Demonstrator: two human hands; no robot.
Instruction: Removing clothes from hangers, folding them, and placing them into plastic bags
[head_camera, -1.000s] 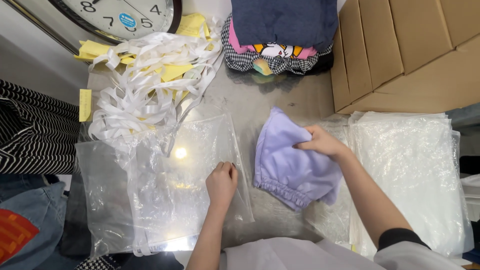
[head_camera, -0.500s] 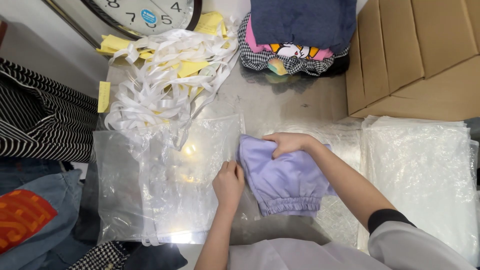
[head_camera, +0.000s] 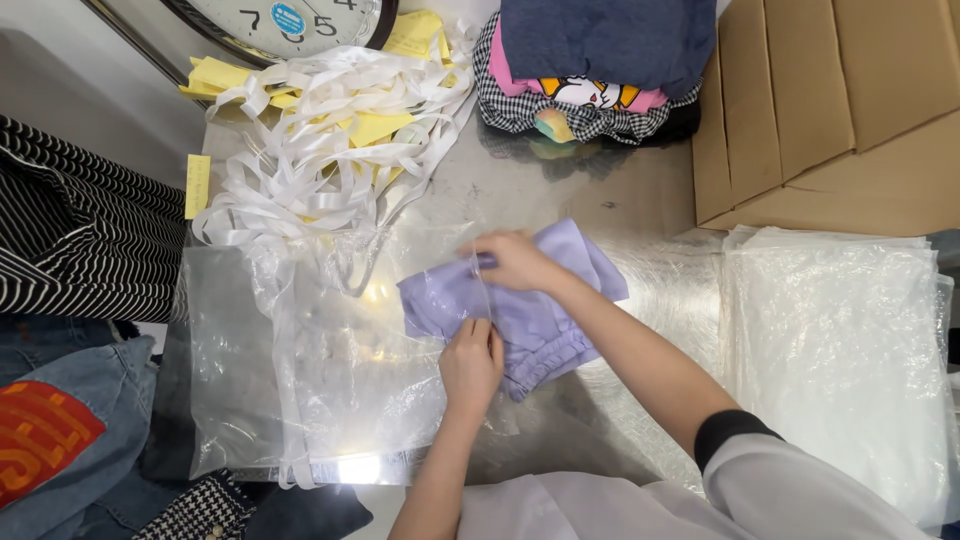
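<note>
A folded lavender garment (head_camera: 530, 320) lies on the metal table (head_camera: 600, 190), its left part inside the mouth of a clear plastic bag (head_camera: 300, 370). My right hand (head_camera: 515, 260) rests on top of the garment and grips it at the bag's opening. My left hand (head_camera: 470, 362) pinches the bag's open edge just below, over the garment's near side.
A tangle of white ribbons (head_camera: 330, 120) and yellow paper slips lies at the back left below a wall clock (head_camera: 290, 20). Folded clothes (head_camera: 590, 70) are stacked at the back, cardboard boxes (head_camera: 830, 110) at the right, a stack of clear bags (head_camera: 840, 350) below them. Striped and denim clothing (head_camera: 70, 300) sits left.
My right hand has carried the lavender garment leftward from beside the bag stack into the clear bag's mouth. My left hand shifted slightly right on the bag's edge.
</note>
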